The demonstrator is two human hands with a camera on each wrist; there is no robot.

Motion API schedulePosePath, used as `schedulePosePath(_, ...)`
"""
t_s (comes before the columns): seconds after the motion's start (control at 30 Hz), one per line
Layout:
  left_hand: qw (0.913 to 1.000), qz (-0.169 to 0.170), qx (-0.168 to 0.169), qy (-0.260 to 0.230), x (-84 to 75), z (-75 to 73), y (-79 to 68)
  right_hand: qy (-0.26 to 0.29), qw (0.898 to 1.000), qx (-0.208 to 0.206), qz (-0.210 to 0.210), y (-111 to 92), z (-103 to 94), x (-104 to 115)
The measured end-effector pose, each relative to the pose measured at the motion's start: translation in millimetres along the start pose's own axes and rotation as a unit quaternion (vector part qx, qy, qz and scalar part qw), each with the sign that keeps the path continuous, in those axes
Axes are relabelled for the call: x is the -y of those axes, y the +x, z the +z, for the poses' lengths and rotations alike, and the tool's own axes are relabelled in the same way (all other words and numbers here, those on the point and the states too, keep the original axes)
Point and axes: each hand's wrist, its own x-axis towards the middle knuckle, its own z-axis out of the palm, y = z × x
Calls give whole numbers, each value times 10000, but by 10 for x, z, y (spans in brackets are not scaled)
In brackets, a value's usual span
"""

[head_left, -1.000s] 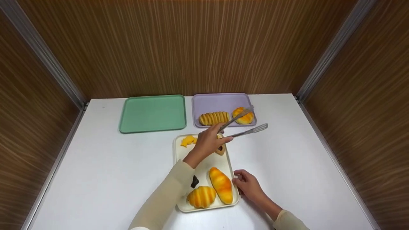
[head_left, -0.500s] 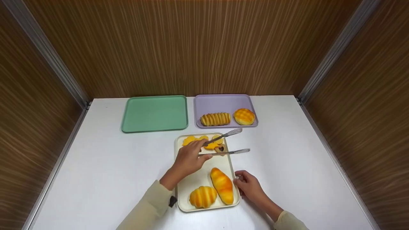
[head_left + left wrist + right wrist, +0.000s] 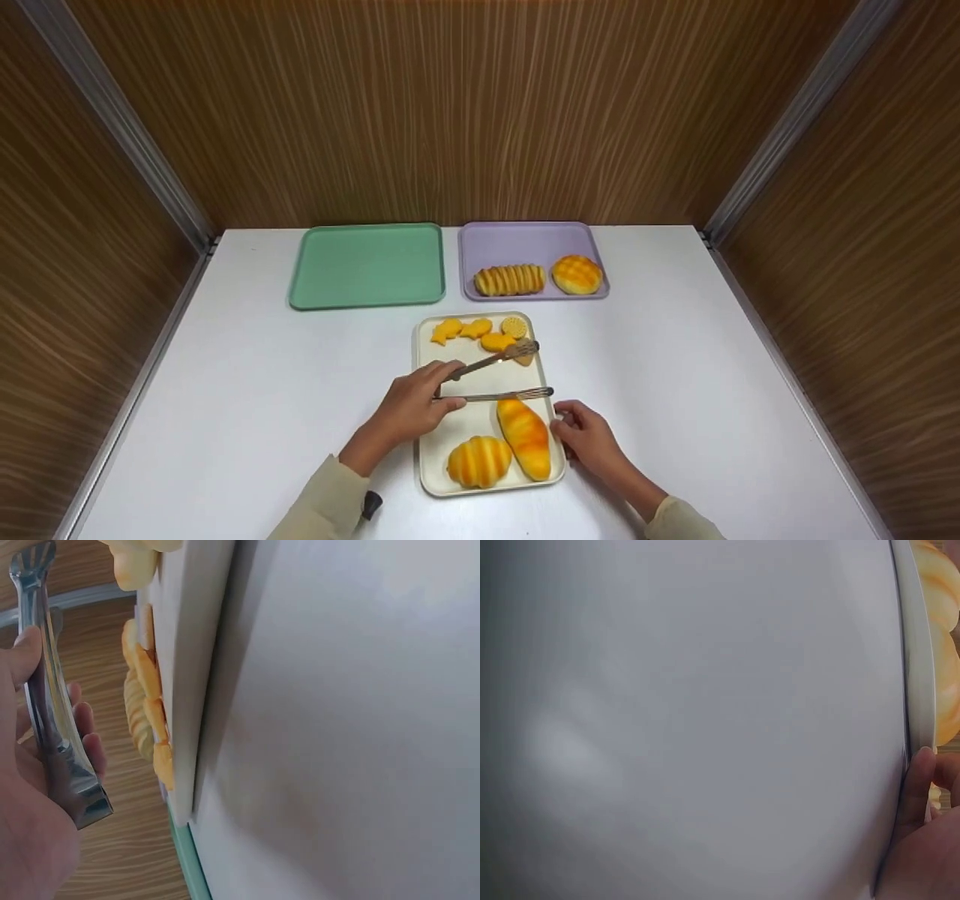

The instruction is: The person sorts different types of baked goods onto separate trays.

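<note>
My left hand (image 3: 409, 405) holds a pair of metal tongs (image 3: 46, 682) over the cream tray (image 3: 439, 367), thumb on one arm and fingers on the other. The tongs' tips are spread with nothing between them. One tip overlaps the small cookies, the other the top of a long bread roll (image 3: 524, 439). A striped croissant-shaped bread (image 3: 478, 462) lies beside the roll. Fish-shaped cookies (image 3: 477, 328), a round cookie (image 3: 514, 327) and a partly covered one sit at the tray's far end. My right hand (image 3: 592, 439) touches the tray's right rim with bent fingers.
Behind the cream tray stands a purple tray (image 3: 525, 238) with a ridged loaf (image 3: 510, 280) and a round bun (image 3: 577, 274). A green tray (image 3: 367, 266) lies to its left. Wood-grain panels (image 3: 450, 112) enclose the white table (image 3: 660, 337) at the back and sides.
My left hand has drawn the tongs back from beside the purple tray, toward me and to the left, over the cream tray. The right hand has stayed at the rim.
</note>
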Motion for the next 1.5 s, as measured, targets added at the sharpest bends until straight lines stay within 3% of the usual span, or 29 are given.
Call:
schedulePosePath(0.23, 9993, -179, 303, 107, 41, -13, -29, 128, 9999, 16, -63, -11, 11, 15)
schedulePosePath(0.47, 9985, -16, 465, 294, 165, -56, -93, 107, 9999, 35, 16, -23, -4, 40)
schedulePosePath(0.9, 9962, -89, 861, 78, 348, -187, -184, -41, 10000, -13, 36, -15, -14, 24)
schedulePosePath(1.07, 9945, -283, 1004, -34, 426, -215, -221, 17, 10000, 8, -76, -23, -13, 18)
schedulePosePath(1.33, 9919, -479, 1118, -353, 494, -217, -273, 60, 10000, 12, -79, -22, -21, 15)
schedulePosePath(1.5, 9922, -445, 1130, -283, 504, -252, -248, 57, 9999, 65, -92, -30, -13, 12)
